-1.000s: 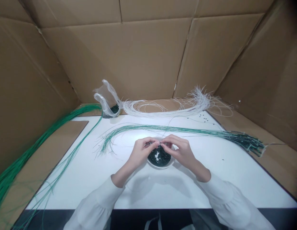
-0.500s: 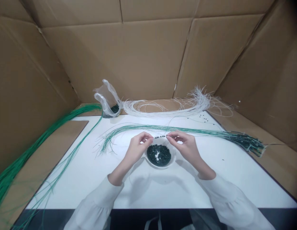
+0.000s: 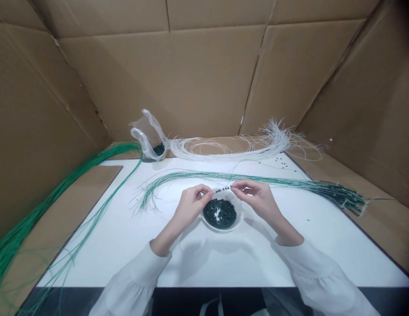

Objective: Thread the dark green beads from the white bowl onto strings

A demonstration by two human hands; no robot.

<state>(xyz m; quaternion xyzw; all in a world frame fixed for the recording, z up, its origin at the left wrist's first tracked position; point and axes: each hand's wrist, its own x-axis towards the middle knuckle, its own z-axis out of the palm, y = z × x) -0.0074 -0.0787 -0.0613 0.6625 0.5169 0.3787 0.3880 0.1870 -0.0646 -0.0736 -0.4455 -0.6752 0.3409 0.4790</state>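
Between my two hands stretches a short string of dark beads (image 3: 222, 189), held just above the far rim of a white bowl (image 3: 240, 215). My left hand (image 3: 193, 201) pinches its left end between thumb and fingers. At the other end, my right hand (image 3: 253, 194) has thumb and forefinger closed on the string. Many small dark green beads (image 3: 228, 213) fill the bowl, with a patch of white bottom showing through. A thin thread arcs up and away behind my right hand. The fingertips hide the string's very ends.
Behind my hands lies a bundle of green threads (image 3: 283, 180), its right end (image 3: 342, 196) thick with dark beads. White cords (image 3: 224, 153) and a plastic bag (image 3: 148, 136) of beads sit by the cardboard wall (image 3: 204, 79). Loose green strands (image 3: 59, 184) hang at left; several beads (image 3: 281, 163) lie scattered.
The bead string now slopes a little, its left end lower and its right end higher. My hands are slightly farther apart, both still pinching it.
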